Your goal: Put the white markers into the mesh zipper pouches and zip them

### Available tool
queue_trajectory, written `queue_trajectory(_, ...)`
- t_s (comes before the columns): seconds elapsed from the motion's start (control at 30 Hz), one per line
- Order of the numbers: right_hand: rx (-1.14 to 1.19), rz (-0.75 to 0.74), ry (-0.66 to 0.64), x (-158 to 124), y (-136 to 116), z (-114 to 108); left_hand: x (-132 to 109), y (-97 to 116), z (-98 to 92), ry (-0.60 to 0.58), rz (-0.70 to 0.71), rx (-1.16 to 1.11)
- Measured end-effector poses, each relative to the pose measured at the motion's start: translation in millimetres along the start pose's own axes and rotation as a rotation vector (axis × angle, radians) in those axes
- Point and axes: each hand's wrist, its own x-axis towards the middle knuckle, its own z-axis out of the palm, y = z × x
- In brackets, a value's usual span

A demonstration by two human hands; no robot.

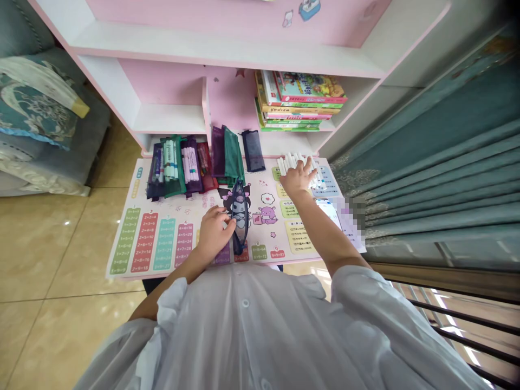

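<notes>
My left hand (214, 232) pinches the left edge of a dark blue mesh zip pouch (241, 230), which stands with its mouth partly open near the front of the desk. My right hand (299, 177) lies over a pile of white markers (289, 160) at the back right, fingers spread and touching them. Whether any marker is between those fingers cannot be made out. Behind the pouch lie a green mesh pouch (233, 154), a purple mesh pouch (218, 151) and another dark blue pouch (253, 151), all looking flat.
Several filled pouches of markers (172, 162) lie in a row at the back left. A stack of books (300, 103) sits on the shelf. A lit phone (328, 213) rests at the desk's right, beside a curtain (430, 141). A printed mat (195, 206) covers the desk.
</notes>
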Motion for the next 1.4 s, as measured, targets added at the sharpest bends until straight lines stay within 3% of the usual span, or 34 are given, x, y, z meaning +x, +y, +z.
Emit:
queue_trajectory(0.2, 0.013, 0.021, -0.039, 7.6, -2.4, 7.9, -0.1, -2.0, 1.0, 0.015, -0.011, -0.003)
queue_trajectory(0.33, 0.045, -0.008, 0.021, 0.5, -5.4, 3.0, -0.1, -2.9, 2.2, 0.021, -0.006, -0.003)
queue_trajectory(0.47, 0.176, -0.082, 0.163, -27.4, -14.7, -14.0, 0.2, -2.3, 2.4, 0.011, -0.005, 0.008)
queue_trajectory(0.6, 0.43, -0.154, 0.215, -78.4, -32.8, -36.9, 0.1, -0.9, 1.9, 0.003, -0.011, -0.001)
queue_trajectory(0.77, 0.63, -0.302, 0.101, -147.3, -62.9, -53.6, -0.5, 0.2, 2.6, 0.023, -0.018, -0.018)
queue_trajectory(0.9, 0.61, -0.311, 0.014, -177.0, -81.5, -52.0, -1.0, 1.2, 4.2, 0.029, -0.014, -0.024)
queue_trajectory(1.2, 0.273, -0.307, -0.263, -180.5, -97.7, -49.9, -1.6, -4.7, 10.6, 0.077, 0.01, -0.038)
queue_trajectory(1.4, 0.199, -0.352, -0.294, -180.3, -103.1, -47.4, -0.9, -8.9, 12.5, 0.098, -0.001, -0.023)
